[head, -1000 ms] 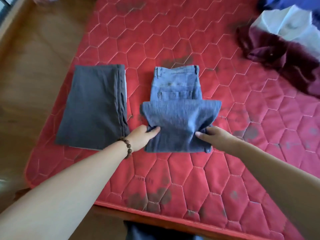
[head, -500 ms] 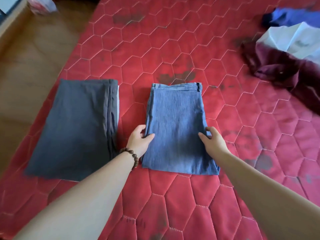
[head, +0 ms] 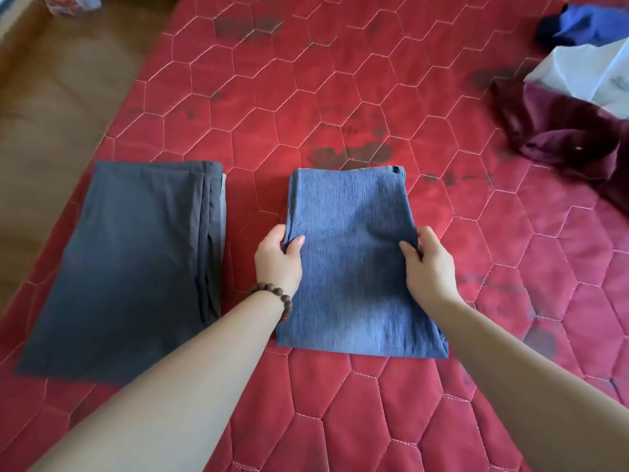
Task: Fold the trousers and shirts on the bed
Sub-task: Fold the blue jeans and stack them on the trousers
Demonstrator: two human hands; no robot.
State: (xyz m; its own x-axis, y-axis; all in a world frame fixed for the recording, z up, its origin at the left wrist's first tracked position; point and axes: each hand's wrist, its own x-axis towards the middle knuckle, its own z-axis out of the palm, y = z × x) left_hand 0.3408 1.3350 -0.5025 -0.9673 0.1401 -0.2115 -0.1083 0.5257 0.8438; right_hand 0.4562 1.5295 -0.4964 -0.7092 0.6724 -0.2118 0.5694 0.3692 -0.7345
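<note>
Folded blue jeans [head: 354, 264] at centre frame on the red quilted bed [head: 374, 410], a tidy rectangle with the waistband edge at its far end. Left hand [head: 277, 258] pinching the left edge of the stack, thumb on top and fingers curled under; right hand [head: 427, 264] gripping the right edge the same way. Both closed on denim, neither free.

Risk from here, as a judgement: lifting from the two side edges alone could let the near half sag and the layers slide apart, undoing the fold (denim is stiff but heavy). Dragging instead of lifting might catch on the stitched hexagon seams and ruck the bottom layer.

Folded dark grey trousers [head: 126, 264] at left, thinner and smoother cloth, layered edges showing along the right side, apart from the jeans. Unfolded heap at upper right: maroon garment [head: 561, 131], soft and crumpled, white garment [head: 585, 73] above it, blue garment [head: 585, 27] beyond. Beaded wooden bracelet [head: 275, 296] on the left wrist. Mattress cover matte, with dark blotches.
</note>
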